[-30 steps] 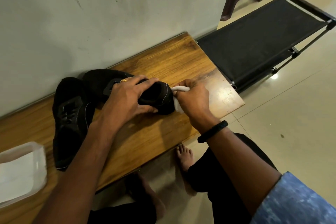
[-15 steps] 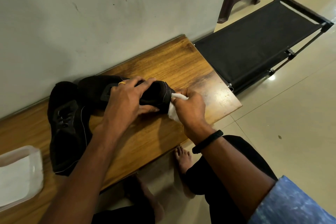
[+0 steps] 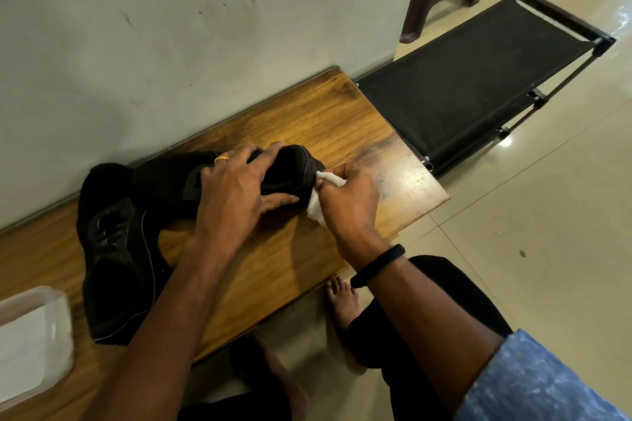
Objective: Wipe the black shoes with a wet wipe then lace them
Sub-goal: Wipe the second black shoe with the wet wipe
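Sliding lower since 1 second ago, the right hand (image 3: 349, 202) pinches the bunched wet wipe (image 3: 316, 207) against the end of the black shoe (image 3: 290, 171), so wiping looks ongoing and lacing not yet begun. Left of that grip, the left hand (image 3: 236, 195) clamps the shoe's top on the wooden bench (image 3: 307, 120), and the 2nd shoe (image 3: 116, 256) lies farther left. Farthest left, a clear plastic tub (image 3: 51, 290) holds white sheets (image 3: 27, 352), likely more wipes.

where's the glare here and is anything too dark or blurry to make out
Head view: glare spots on the floor tiles and a sheen on the wooden bench at its right end; the held shoe and the shoe lying flat are mostly featureless black; the wet wipe shows clearly; the lower foot is blurred.
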